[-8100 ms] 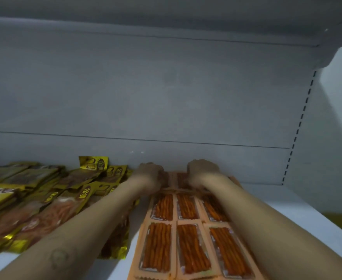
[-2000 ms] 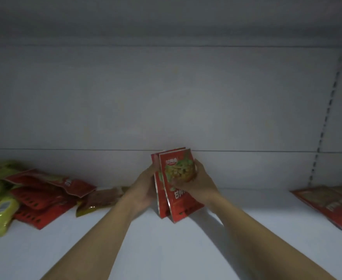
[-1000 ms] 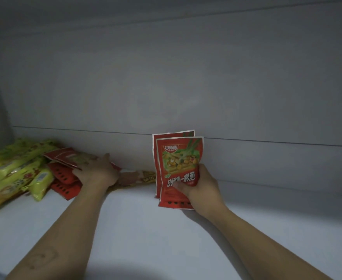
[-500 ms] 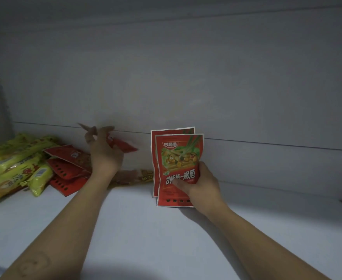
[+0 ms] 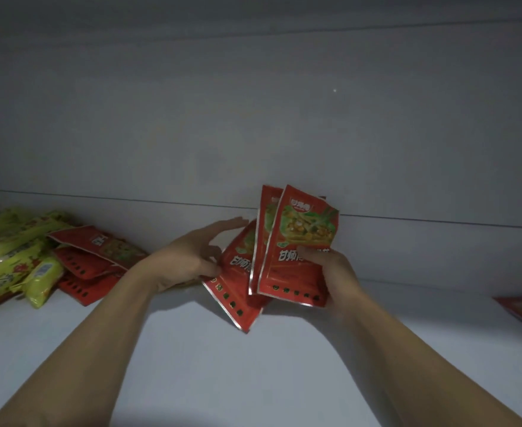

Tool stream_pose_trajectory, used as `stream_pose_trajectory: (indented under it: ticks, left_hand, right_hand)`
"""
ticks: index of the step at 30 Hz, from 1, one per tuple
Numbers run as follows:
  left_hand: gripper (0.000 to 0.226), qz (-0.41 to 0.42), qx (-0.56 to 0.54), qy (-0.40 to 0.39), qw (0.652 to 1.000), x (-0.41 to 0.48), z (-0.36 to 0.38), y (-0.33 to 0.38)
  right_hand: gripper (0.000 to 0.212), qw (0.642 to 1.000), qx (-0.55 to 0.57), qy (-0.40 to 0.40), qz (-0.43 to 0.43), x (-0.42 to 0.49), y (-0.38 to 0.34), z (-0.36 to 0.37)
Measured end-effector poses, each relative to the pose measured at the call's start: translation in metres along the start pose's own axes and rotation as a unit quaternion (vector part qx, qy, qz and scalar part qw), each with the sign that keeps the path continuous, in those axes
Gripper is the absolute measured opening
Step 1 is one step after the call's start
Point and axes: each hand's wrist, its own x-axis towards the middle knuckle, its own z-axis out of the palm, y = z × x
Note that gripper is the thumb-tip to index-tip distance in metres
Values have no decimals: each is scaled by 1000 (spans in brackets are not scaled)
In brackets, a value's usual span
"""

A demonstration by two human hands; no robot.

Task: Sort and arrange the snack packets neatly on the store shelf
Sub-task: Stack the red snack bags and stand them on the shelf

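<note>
1. While two red packets (image 5: 296, 257) stand upright above the middle of the shelf (image 5: 222, 380), the right hand (image 5: 336, 275) grips them, thumb across the front.
2. The left hand (image 5: 188, 257) pinches a tilted third packet (image 5: 238, 291) against them, fingers nearly straight.
3. A red pile (image 5: 96, 260) lies leftward beside yellow-green packets (image 5: 10, 257).

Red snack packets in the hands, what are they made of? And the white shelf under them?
Red snack packets: probably thin plastic film with a foil lining, going by the glossy print, silvery sealed edges and slightly curved faces. Shelf: looks like painted metal, smooth and matte white, though the dim light leaves that unsure.
</note>
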Motion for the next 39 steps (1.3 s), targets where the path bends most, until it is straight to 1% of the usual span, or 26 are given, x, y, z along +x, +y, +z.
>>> stream_pose_trajectory:
  ticks: [1, 3, 6, 8, 9, 12, 13, 16, 19, 21, 24, 26, 28, 30, 33, 35, 37, 39]
  left_hand:
    - [91, -3, 13, 28, 1000, 2, 2, -1]
    - [93, -8, 0, 66, 998, 4, 5, -6]
    - [93, -6, -67, 122, 990, 9, 8, -11]
    - [96, -16, -135, 157, 978, 14, 14, -13]
    - [99, -27, -173, 157, 972, 16, 18, -15]
    - [110, -42, -260, 123, 957, 19, 30, -20]
    - [107, -43, -274, 121, 953, 20, 33, -21]
    - [81, -53, -303, 119, 944, 23, 39, -24]
    - [68, -70, -280, 75, 954, 21, 43, -26]
    - [55, -82, -257, 43, 962, 20, 48, -27]
    - [43, -93, -275, 30, 956, 23, 60, -30]
    - [39, -92, -306, 17, 948, 28, 66, -30]
    - [38, -80, -325, 5, 942, 31, 72, -27]
    - [43, -69, -297, -2, 952, 34, 77, -23]
    - [28, -64, -280, 16, 958, 38, 91, -14]
    - [25, -59, -298, 18, 952, 45, 97, -3]
    - [29, -45, -307, -8, 951, 53, 102, 11]
    - [33, -32, -308, -29, 950, 60, 108, 26]
  right_hand:
    - [39, 1000, -18, 15, 5, 1, 3, -1]
    - [33, 998, -29, 48, 12, 4, 8, -4]
    - [33, 997, -20, 75, 24, 7, 9, -11]
    - [34, 997, -8, 69, 38, 7, 9, -12]
    - [34, 997, -3, 62, 43, 6, 9, -11]
    - [36, 998, 16, 33, 52, 2, 10, -8]
    - [38, 998, 25, 23, 52, 0, 10, -8]
    - [44, 998, 50, 14, 42, -3, 4, -13]
    - [54, 998, 63, 3, 28, -5, 1, -19]
    - [61, 999, 39, -18, 32, -7, 3, -21]
    - [65, 998, -2, -38, 42, -8, 9, -24]
    - [66, 999, -7, -18, 33, -8, 9, -25]
    - [66, 999, -33, 23, 12, -8, 4, -24]
    - [57, 995, -70, 77, -10, -9, -1, -20]
    - [46, 982, -101, 161, -24, -10, -7, -13]
    - [39, 975, -105, 194, -33, -12, -15, -14]
    - [33, 968, -124, 213, -49, -15, -26, -16]
    - [21, 948, -208, 230, -71, -23, -40, -20]
